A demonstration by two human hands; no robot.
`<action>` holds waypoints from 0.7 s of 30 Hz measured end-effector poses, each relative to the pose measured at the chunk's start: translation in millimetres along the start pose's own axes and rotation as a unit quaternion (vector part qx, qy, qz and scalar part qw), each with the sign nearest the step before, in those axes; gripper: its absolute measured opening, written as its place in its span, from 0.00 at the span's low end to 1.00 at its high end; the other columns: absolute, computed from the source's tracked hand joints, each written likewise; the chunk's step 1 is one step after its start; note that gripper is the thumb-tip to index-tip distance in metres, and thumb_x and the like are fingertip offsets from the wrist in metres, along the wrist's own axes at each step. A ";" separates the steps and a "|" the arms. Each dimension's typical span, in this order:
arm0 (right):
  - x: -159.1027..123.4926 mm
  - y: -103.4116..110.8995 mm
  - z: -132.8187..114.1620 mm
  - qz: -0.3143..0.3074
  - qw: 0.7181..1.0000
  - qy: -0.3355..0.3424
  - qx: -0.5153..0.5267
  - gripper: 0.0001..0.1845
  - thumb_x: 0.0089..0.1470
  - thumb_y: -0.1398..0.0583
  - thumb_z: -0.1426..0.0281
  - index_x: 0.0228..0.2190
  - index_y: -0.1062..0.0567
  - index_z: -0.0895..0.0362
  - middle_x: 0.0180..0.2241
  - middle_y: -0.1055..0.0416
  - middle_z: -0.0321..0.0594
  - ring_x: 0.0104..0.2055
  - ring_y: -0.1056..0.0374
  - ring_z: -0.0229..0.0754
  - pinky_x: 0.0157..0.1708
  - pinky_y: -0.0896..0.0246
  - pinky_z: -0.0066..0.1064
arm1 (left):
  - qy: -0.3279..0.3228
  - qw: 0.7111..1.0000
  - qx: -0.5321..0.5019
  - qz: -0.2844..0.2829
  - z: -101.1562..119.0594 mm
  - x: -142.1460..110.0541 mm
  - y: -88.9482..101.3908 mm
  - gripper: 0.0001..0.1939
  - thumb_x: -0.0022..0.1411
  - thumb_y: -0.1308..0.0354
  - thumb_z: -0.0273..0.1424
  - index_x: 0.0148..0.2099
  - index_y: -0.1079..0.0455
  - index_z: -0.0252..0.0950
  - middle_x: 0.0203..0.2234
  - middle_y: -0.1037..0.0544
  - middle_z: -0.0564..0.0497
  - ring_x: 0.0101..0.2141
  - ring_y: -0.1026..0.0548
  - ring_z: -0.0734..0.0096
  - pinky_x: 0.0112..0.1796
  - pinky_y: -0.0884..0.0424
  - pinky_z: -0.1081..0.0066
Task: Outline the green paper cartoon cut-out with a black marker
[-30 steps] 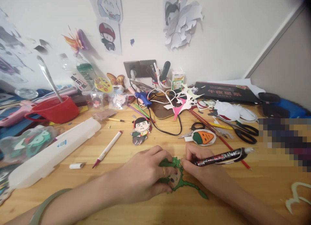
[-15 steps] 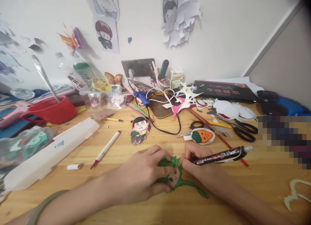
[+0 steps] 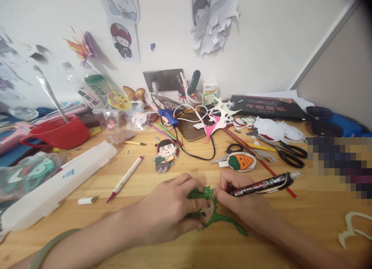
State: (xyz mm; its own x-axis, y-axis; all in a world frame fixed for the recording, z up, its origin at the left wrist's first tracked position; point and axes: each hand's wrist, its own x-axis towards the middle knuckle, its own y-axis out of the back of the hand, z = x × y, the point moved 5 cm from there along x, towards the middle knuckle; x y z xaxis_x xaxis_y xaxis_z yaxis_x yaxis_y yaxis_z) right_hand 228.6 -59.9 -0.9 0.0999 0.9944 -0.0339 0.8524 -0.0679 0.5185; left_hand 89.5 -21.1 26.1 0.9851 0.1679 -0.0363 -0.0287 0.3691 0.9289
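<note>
A paper cutout of a cartoon figure with green hair (image 3: 211, 211) lies on the wooden desk, partly covered by my fingers. My left hand (image 3: 177, 207) holds it down, thumb at its lower edge and fingers curved over its top and face. In my right hand (image 3: 234, 191) is a black pen (image 3: 263, 184) with a printed barrel and a clip. The pen's tip is hidden behind my fingers, close to the cutout's upper right edge. Beyond my hands lie a cartoon figure cutout (image 3: 165, 156) and a carrot cutout (image 3: 241, 162).
An uncapped marker (image 3: 124, 179) and its white cap (image 3: 86, 200) lie left, near a long white case (image 3: 62, 183) and a red mug (image 3: 58, 133). Black-handled scissors (image 3: 292, 154), a red pencil (image 3: 279, 178) and paper scraps (image 3: 270, 129) lie right. A black cable (image 3: 197, 157) loops behind.
The view has shifted slightly, so the desk items appear a little to the left and higher. Both hands, the pen and the green-haired cutout keep nearly the same positions.
</note>
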 end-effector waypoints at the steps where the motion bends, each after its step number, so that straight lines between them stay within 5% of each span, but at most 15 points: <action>1: -0.1 0.0 0.1 0.001 1.000 0.000 0.000 0.13 0.46 0.47 0.75 0.16 0.46 0.55 0.16 0.49 0.27 0.20 0.52 0.32 0.18 0.57 0.25 | 0.000 1.000 0.000 0.000 0.1 -0.1 0.0 0.13 0.62 0.48 0.38 0.48 0.35 0.42 0.44 0.36 0.47 0.43 0.37 0.62 0.43 0.35 0.63; 21: -0.6 -0.4 -0.5 -0.009 1.000 -0.011 0.006 0.12 0.46 0.48 0.76 0.16 0.45 0.55 0.16 0.48 0.28 0.20 0.51 0.32 0.19 0.56 0.25 | 0.000 1.000 -0.003 0.002 0.5 -0.2 -0.1 0.14 0.61 0.48 0.38 0.49 0.35 0.43 0.44 0.36 0.48 0.44 0.37 0.62 0.42 0.34 0.63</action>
State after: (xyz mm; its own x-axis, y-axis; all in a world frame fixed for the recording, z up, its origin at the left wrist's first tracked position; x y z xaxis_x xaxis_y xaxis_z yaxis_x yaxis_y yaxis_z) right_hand 227.9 -60.4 -0.7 0.0951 0.9935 -0.0630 0.8605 -0.0501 0.5070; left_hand 89.3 -21.6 26.3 0.9851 0.1686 -0.0331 -0.0329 0.3744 0.9267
